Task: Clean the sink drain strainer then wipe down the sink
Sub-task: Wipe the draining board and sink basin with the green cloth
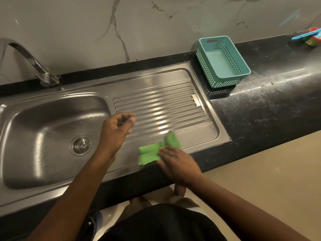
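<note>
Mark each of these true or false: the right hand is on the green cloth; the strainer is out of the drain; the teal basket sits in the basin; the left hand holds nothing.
1. The right hand rests on the green cloth. True.
2. The strainer is out of the drain. False: it sits in the drain of the basin.
3. The teal basket sits in the basin. False: it stands on the black counter.
4. The left hand holds nothing. True: it hangs empty, loosely curled.
</note>
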